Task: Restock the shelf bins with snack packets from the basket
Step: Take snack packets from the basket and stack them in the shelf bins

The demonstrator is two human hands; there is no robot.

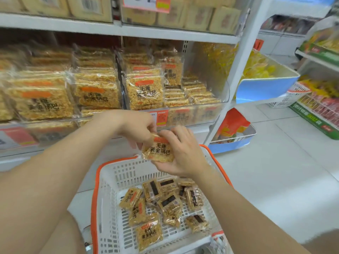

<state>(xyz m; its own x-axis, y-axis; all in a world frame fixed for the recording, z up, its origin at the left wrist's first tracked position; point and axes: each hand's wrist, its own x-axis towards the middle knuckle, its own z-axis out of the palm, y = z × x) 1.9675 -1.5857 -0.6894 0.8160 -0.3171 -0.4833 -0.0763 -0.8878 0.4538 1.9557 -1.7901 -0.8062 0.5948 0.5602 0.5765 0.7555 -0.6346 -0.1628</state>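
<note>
A clear snack packet (159,150) of golden rice crackers with an orange label is held above the basket by both hands. My left hand (136,129) pinches its top edge. My right hand (181,154) cups it from below and the right side, fingers curled round it. The white plastic basket (108,198) with an orange rim stands on the floor beneath, with several more packets (161,204) lying loose on its bottom. Straight ahead, clear shelf bins (207,105) hold rows of the same packets; the right bin's right half is lower-filled.
White shelf boards run above and below the bins, with a price tag (161,119) on the bin front. A blue-and-white end rack (266,85) with yellow snacks stands right of the shelf post. More racks (319,110) line the far right across a pale tiled floor.
</note>
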